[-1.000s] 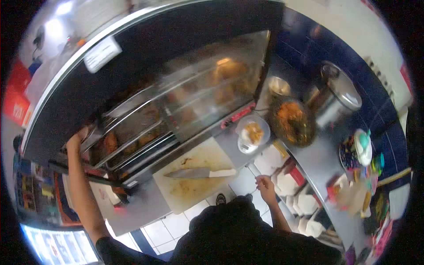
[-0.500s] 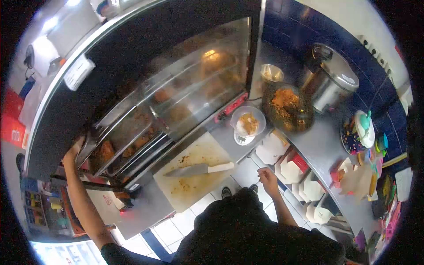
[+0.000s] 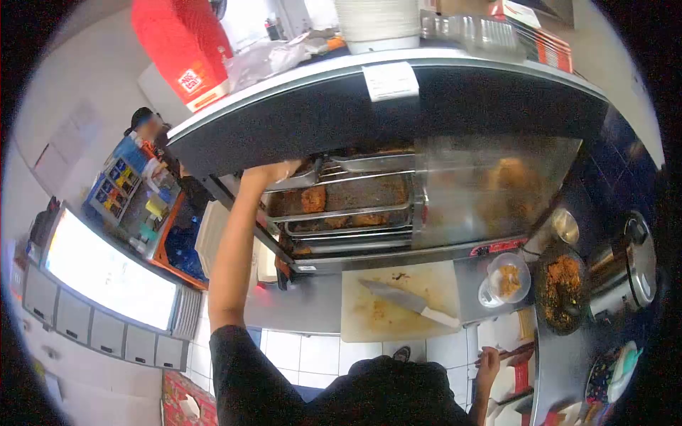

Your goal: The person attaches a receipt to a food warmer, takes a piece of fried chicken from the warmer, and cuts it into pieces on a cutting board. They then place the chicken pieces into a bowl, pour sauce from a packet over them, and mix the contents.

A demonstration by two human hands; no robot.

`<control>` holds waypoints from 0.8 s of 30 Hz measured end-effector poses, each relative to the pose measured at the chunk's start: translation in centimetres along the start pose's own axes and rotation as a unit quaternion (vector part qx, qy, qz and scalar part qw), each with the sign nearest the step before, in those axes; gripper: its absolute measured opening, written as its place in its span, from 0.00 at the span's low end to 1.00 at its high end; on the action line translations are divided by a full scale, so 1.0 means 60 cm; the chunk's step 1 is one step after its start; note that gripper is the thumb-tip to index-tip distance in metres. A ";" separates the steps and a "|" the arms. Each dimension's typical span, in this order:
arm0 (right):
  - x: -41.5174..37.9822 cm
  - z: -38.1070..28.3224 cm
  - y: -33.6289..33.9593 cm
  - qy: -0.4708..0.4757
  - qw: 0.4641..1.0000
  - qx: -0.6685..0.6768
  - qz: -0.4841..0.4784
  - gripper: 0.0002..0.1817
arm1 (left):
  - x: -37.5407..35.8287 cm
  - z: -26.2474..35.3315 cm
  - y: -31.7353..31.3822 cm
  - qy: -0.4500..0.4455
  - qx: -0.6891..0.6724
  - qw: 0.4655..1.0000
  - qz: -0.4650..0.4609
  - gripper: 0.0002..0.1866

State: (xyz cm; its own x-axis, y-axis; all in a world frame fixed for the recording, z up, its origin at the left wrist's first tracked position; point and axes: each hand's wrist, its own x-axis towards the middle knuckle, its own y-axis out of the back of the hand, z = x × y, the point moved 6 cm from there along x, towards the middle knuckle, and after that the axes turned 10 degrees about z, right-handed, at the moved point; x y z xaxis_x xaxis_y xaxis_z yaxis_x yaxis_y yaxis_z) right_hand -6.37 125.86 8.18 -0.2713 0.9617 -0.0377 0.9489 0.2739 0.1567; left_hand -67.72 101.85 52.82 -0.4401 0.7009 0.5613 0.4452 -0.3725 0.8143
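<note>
My left hand (image 3: 273, 172) reaches into the upper left of the heated display cabinet (image 3: 284, 106), fingers curled at the edge of a metal tray (image 3: 302, 179). What they grip is hidden in shadow. Beneath it, a wire-shelf tray (image 3: 362, 195) carries browned pieces of food (image 3: 313, 199). My right hand (image 3: 489, 361) hangs low beside the right counter, its fingers loosely curled with nothing visible in them. Between my hands, a large knife (image 3: 401, 296) with a white handle rests on a stained cutting board (image 3: 362, 323).
At right stand a clear bowl (image 3: 522, 264) of crumbs on a white scale (image 3: 489, 292), a dark dish (image 3: 550, 309) of orange-brown crumbs and a steel pot (image 3: 618, 284). White tubs (image 3: 376, 25) sit atop the cabinet. Another person (image 3: 148, 128) is at the far left.
The view has swung left. My left hand has moved from the cabinet's left edge to inside, by the upper trays. My right hand stays low at my side, fingers still curled.
</note>
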 end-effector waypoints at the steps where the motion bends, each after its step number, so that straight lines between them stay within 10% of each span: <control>1: 0.002 -0.002 -0.002 -0.001 1.000 -0.004 -0.002 0.09 | -0.004 0.039 0.027 0.027 0.006 0.996 -0.089 0.24; 15: 0.015 0.049 0.008 -0.008 1.000 -0.002 -0.004 0.06 | -0.004 -0.090 -0.111 0.033 -0.044 0.998 -0.027 0.33; 24: 0.014 0.016 0.003 0.015 1.000 0.025 0.008 0.07 | -0.024 -0.022 -0.013 0.069 -0.004 0.996 -0.064 0.33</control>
State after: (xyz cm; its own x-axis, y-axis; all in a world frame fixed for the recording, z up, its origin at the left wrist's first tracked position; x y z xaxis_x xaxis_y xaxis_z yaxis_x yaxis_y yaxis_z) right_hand -6.27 126.73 7.24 -0.2609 0.9653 -0.0056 0.9595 0.2600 0.1082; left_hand -68.47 100.33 51.58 -0.5959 0.6530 0.4673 0.3726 -0.2907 0.8813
